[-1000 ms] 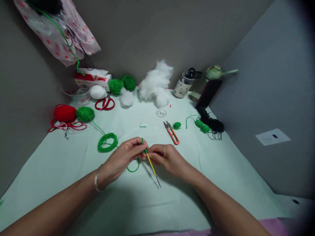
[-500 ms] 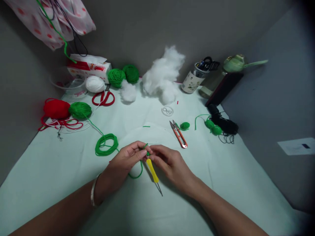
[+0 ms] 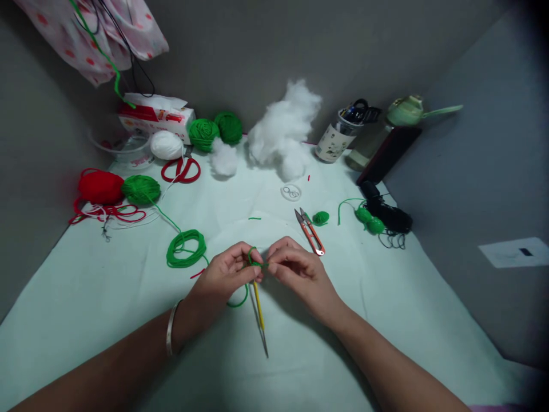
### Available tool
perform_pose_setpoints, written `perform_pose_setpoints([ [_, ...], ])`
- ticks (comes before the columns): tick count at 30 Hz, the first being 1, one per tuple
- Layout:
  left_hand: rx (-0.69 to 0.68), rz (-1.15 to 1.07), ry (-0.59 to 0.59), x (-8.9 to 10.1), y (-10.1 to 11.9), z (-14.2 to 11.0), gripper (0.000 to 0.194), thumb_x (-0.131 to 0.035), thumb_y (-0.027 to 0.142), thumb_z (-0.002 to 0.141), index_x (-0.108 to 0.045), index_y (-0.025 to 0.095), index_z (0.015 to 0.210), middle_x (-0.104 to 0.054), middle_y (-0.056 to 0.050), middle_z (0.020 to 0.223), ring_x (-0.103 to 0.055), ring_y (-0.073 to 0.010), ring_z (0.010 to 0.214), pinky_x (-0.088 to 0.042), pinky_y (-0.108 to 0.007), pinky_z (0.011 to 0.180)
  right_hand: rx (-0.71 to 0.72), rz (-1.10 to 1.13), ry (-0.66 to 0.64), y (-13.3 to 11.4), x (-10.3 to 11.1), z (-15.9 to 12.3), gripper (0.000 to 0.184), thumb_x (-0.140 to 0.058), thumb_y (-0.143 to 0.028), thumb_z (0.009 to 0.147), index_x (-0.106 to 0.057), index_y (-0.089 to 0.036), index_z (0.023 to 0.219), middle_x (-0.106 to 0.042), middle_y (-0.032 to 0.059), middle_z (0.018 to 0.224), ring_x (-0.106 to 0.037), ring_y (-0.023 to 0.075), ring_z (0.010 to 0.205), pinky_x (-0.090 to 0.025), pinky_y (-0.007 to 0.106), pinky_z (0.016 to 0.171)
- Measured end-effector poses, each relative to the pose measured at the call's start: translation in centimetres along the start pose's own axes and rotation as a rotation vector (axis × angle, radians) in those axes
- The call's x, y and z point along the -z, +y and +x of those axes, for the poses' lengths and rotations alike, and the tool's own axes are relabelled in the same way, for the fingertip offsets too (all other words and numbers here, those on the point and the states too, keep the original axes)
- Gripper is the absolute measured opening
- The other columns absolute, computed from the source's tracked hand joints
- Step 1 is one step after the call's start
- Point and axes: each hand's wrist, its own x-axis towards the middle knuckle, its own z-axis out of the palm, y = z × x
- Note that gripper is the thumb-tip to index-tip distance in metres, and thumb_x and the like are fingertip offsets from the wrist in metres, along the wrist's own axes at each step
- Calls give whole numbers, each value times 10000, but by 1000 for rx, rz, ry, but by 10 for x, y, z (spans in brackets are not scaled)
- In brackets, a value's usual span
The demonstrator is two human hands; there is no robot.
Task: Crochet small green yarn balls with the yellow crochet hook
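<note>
**Green yarn work between our fingertips, hook pointing to six o'clock**

With twelve o'clock straight ahead of our hands, our left hand (image 3: 231, 274) grasps the small green yarn work (image 3: 256, 263) between thumb and fingers, a loop standing above them. The yellow-handled hook (image 3: 258, 303) slants down from those fingertips toward six o'clock; its upper end is hidden. Our right hand (image 3: 300, 272), just beside at three o'clock, pinches a thin green strand (image 3: 265, 265) next to the work.

Between nine and ten o'clock lies a coil of green yarn (image 3: 186, 264), with a green ball (image 3: 140, 189) farther off at ten. The red-handled scissors (image 3: 196, 172) sit near eleven, beside a white ball (image 3: 166, 145). We see white stuffing (image 3: 283, 134) at twelve, orange snips (image 3: 315, 241) at two beside a small green piece (image 3: 320, 218), and black yarn (image 3: 394, 218) between two and three.
</note>
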Motion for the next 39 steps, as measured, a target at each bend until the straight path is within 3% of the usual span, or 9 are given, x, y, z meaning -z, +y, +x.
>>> perform_pose_setpoints([
  [7, -21, 17, -79, -4, 0, -6, 110, -732, 258, 812, -648, 189, 826, -655, 14, 780, -604, -149, 747, -457, -275, 737, -122, 449, -150, 0, -6, 4, 137, -733, -252, 910, -745, -204, 783, -739, 27, 915, -561, 73, 558, -326, 239, 487],
  [16, 30, 58, -97, 2, 1, -5, 128, -693, 322, 894, -696, 195, 891, -619, 12, 822, -561, -153, 801, -429, -278, 799, -153, 475, -105, 2, -1, 8, 147, -744, -271, 903, -709, -191, 786, -772, 23, 908, -462, 47, 485, -270, 233, 475],
  [23, -17, 227, -62, -4, -1, -5, 153, -608, 337, 818, -521, 221, 771, -519, 29, 719, -490, -158, 706, -408, -297, 699, -195, 388, -166, 3, -6, 6, 226, -673, -331, 957, -607, -195, 789, -686, 3, 799, -432, 61, 473, -264, 239, 470],
  [25, -52, 311, -54, -6, -6, -4, 123, -568, 314, 790, -480, 236, 757, -470, 43, 685, -448, -156, 666, -375, -295, 644, -180, 267, -197, 3, -7, 3, 249, -581, -348, 1009, -562, -210, 803, -602, -20, 728, -424, 77, 482, -303, 246, 485],
  [28, -115, 414, 18, -7, -11, -3, 128, -544, 218, 733, -420, 250, 720, -405, 56, 679, -370, -156, 660, -302, -300, 621, 69, -203, -214, 1, -6, -2, 202, -489, -279, 1034, -516, -229, 840, -552, 0, 786, -488, 133, 640, -391, 284, 605],
  [30, -173, 494, 64, -6, -11, -4, 185, -538, 153, 689, -382, 251, 682, -383, 56, 680, -330, -160, 668, -259, -317, 633, 238, -505, -256, 0, -5, -5, 139, -466, -215, 1021, -506, -237, 890, -552, 17, 850, -485, 156, 710, -392, 299, 648],
  [33, -237, 586, 65, -3, -9, -6, 220, -547, 100, 650, -376, 240, 648, -398, 49, 685, -335, -163, 677, -231, -337, 649, 296, -676, -344, 0, -2, -7, 127, -429, -166, 1018, -481, -247, 935, -536, 6, 849, -448, 154, 683, -365, 293, 624],
  [36, -246, 627, 39, 0, -6, -8, 212, -558, 93, 657, -397, 231, 644, -411, 47, 691, -356, -159, 678, -235, -336, 646, 210, -562, -342, 1, 0, -7, 147, -446, -197, 1025, -463, -244, 887, -516, -7, 815, -449, 148, 684, -368, 293, 636],
  [39, -194, 607, 10, 3, -5, -8, 173, -558, 134, 722, -429, 232, 662, -383, 59, 653, -351, -144, 635, -260, -309, 605, -25, -119, -291, 1, 0, -3, 238, -489, -304, 1051, -471, -232, 824, -527, -16, 785, -489, 126, 643, -412, 288, 635],
])
